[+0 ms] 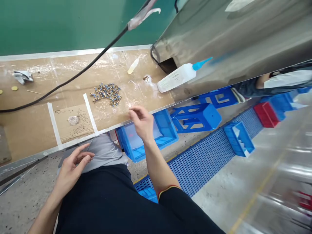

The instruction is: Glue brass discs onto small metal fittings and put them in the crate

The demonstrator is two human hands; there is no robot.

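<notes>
The right hand [144,126] is at the centre of the frame, by the front edge of the desk [26,130], its fingers bent and the fingertips drawn close to the thumb; whether anything is pinched there cannot be told. The left hand [73,165], at lower left, hovers over the person's lap in front of the desk, fingers loosely curled, thumb apart and nothing visible in its grasp. A loose pile of small brass-and-blue parts [110,92] lies on the desk just left of the upper centre, near the right hand and touched by neither. Left of it, two strips of white tape [89,112] flank a speckled cardboard patch [65,135] bearing a clear round blob [73,120]. A black cable [123,32] slants across from top centre to the left edge. Right of the pile are a small bottle [133,66] with yellowish contents and, tilted in view, a larger white bottle [176,78] with a blue nozzle [201,64]. Below the desk edge, behind the right forearm, is a blue crate [167,123], with a blue stool [212,115] just beside it.
</notes>
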